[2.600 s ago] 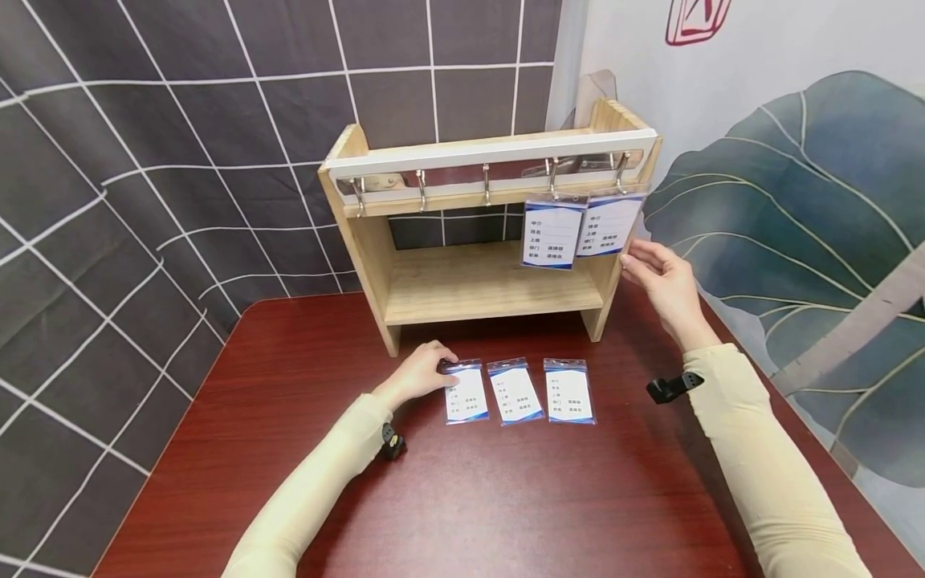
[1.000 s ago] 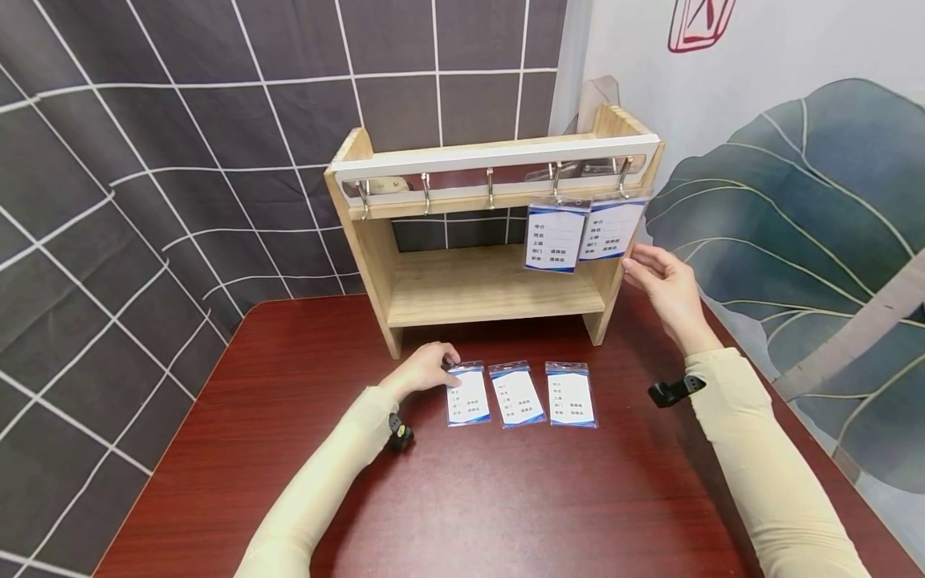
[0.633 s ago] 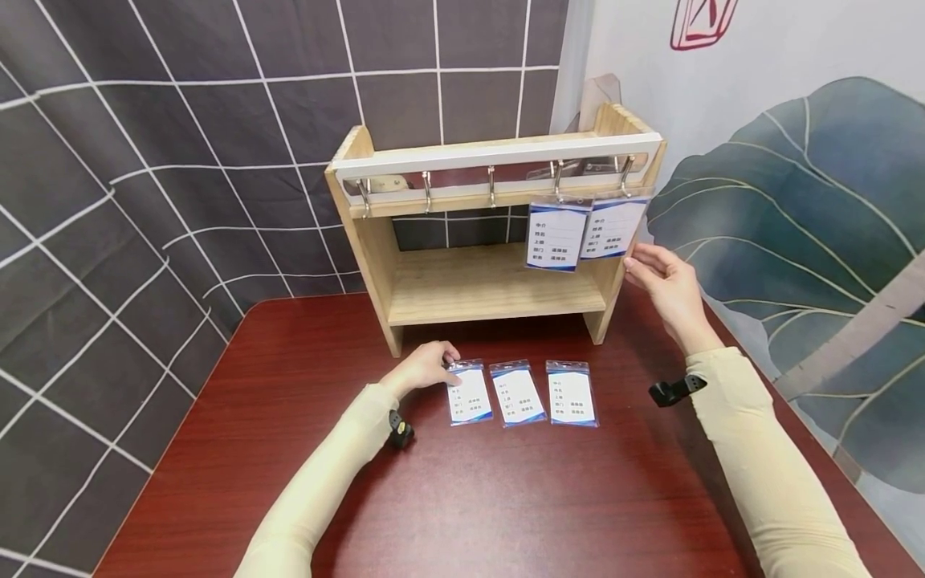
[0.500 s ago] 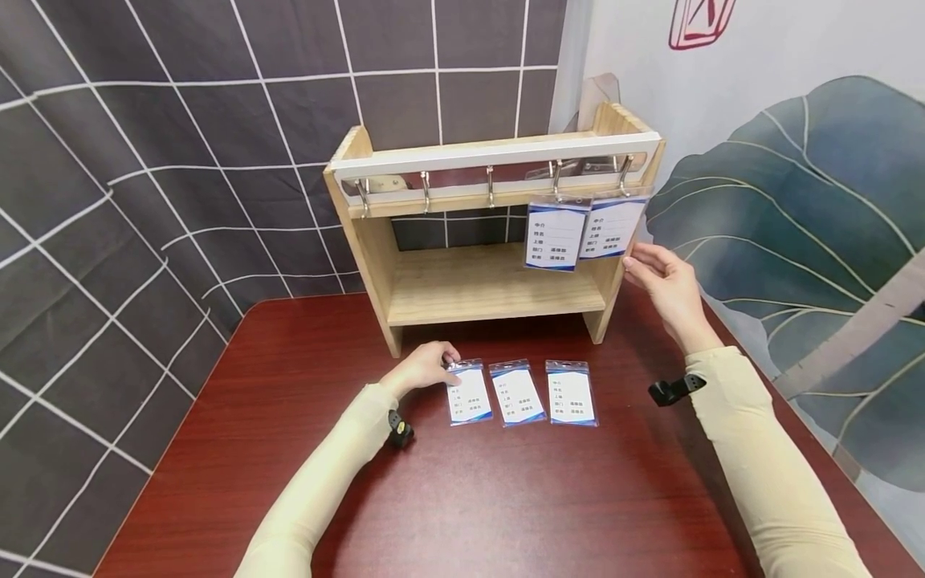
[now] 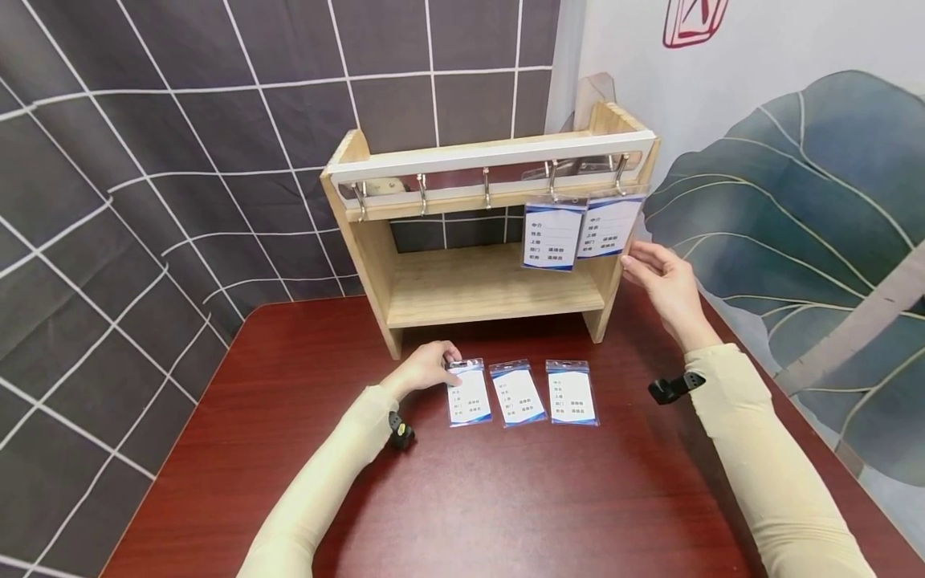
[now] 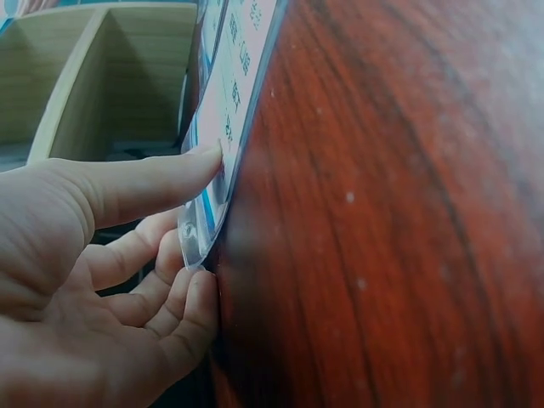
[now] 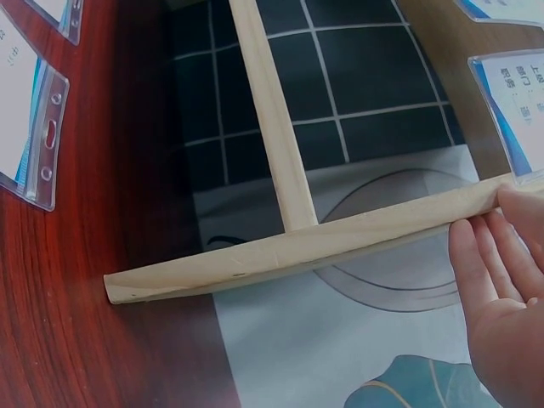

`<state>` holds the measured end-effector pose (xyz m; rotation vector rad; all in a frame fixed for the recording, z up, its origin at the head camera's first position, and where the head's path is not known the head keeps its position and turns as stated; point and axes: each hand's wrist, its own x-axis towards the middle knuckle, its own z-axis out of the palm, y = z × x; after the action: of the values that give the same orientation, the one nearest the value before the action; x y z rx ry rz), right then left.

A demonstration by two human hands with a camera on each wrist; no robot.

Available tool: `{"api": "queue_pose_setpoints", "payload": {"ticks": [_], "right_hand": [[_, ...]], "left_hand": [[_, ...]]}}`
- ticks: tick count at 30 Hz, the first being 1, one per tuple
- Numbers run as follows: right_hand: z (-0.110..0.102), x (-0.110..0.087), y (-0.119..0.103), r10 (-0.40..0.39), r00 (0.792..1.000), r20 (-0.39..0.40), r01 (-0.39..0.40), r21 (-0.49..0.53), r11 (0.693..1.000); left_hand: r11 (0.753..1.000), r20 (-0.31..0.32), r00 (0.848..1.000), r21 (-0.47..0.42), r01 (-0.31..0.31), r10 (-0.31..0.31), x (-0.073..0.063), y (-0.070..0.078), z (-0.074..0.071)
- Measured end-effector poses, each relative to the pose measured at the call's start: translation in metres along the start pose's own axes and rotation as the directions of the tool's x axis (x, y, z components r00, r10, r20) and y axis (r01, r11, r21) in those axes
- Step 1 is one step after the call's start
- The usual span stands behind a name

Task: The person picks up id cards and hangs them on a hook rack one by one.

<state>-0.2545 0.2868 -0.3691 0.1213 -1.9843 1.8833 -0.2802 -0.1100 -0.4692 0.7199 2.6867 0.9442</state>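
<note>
My left hand [image 5: 426,367] pinches the top end of the leftmost name badge [image 5: 470,397] on the table. In the left wrist view its thumb [image 6: 191,172] lies on the card face, with fingers curled at the slotted plastic edge. Two more badges lie to the right, a middle one [image 5: 517,395] and a right one [image 5: 571,395]. My right hand [image 5: 668,285] grips the front edge of the wooden rack's right side panel [image 7: 280,255], thumb on one face and fingers on the other. Beside it, two badges hang from hooks, an outer one [image 5: 610,226] and an inner one [image 5: 552,236].
The wooden rack [image 5: 491,289] stands at the back of the red-brown table [image 5: 506,498]. Its white front rail [image 5: 491,155] carries several metal hooks; a bare middle hook [image 5: 486,189] hangs left of the badges. A dark gridded curtain [image 5: 217,201] closes the back and left.
The head view has shifted slightly. Both hands keep their holds, and the badges and rack stay essentially in place.
</note>
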Motion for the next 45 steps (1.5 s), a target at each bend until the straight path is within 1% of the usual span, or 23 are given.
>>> {"api": "queue_pose_setpoints", "payload": {"ticks": [2,4,7,13,17,20,21,24,27,31,32,35,38,42,45], "right_hand": [[0.000,-0.001,0.000,-0.003,1.000,0.004,0.003,0.033,0.999],[0.000,-0.001,0.000,-0.007,1.000,0.004,0.007,0.045,0.999],[0.000,-0.001,0.001,-0.008,1.000,0.000,0.008,0.030,1.000],[0.001,-0.001,0.002,-0.006,1.000,-0.004,0.006,-0.005,1.000],[0.001,-0.001,0.002,-0.007,1.000,-0.008,0.007,-0.009,1.000],[0.001,-0.001,0.001,-0.006,1.000,-0.005,0.006,0.012,1.000],[0.001,-0.001,0.001,-0.009,1.000,-0.005,0.009,0.004,1.000],[0.001,-0.001,0.000,-0.002,1.000,0.002,0.001,0.047,0.999],[0.001,-0.001,0.000,0.003,1.000,0.001,-0.003,0.016,1.000],[0.001,0.000,0.001,0.006,1.000,-0.007,-0.007,-0.071,0.997],[0.001,0.000,0.001,0.007,1.000,-0.009,-0.007,-0.076,0.997],[0.001,0.000,0.001,0.002,1.000,-0.008,-0.003,-0.047,0.999],[0.000,-0.001,0.000,-0.002,1.000,0.002,0.002,0.027,1.000],[0.000,-0.001,0.000,-0.001,1.000,0.012,0.000,0.086,0.996],[0.000,-0.001,0.000,-0.001,1.000,0.007,0.001,0.037,0.999]], "left_hand": [[1.000,-0.002,1.000,-0.003,-0.007,0.007,0.000,0.000,0.000],[1.000,-0.004,1.000,-0.009,-0.016,0.016,0.000,0.000,0.000],[1.000,-0.006,1.000,-0.013,-0.028,0.028,0.001,0.001,-0.001],[1.000,-0.004,1.000,-0.028,-0.008,0.008,-0.001,0.002,-0.003],[0.999,-0.010,1.000,-0.042,-0.005,0.005,-0.003,0.004,-0.004],[0.999,-0.023,1.000,-0.051,-0.013,0.012,-0.004,0.004,-0.005],[0.998,-0.027,1.000,-0.056,-0.015,0.014,-0.004,0.004,-0.005],[0.997,-0.038,0.999,-0.064,-0.032,0.030,-0.003,0.002,-0.005],[0.996,-0.049,0.998,-0.067,-0.051,0.048,-0.001,-0.001,-0.007],[0.995,-0.061,0.996,-0.075,-0.071,0.066,0.000,-0.002,-0.010],[0.994,-0.065,0.995,-0.075,-0.077,0.072,0.001,-0.002,-0.011],[0.993,-0.072,0.994,-0.081,-0.082,0.076,0.001,-0.001,-0.013],[0.992,-0.085,0.994,-0.095,-0.083,0.075,-0.001,0.002,-0.015],[0.990,-0.108,0.991,-0.107,-0.092,0.081,-0.004,0.007,-0.018],[0.988,-0.135,0.986,-0.105,-0.113,0.098,-0.006,0.010,-0.020]]}}
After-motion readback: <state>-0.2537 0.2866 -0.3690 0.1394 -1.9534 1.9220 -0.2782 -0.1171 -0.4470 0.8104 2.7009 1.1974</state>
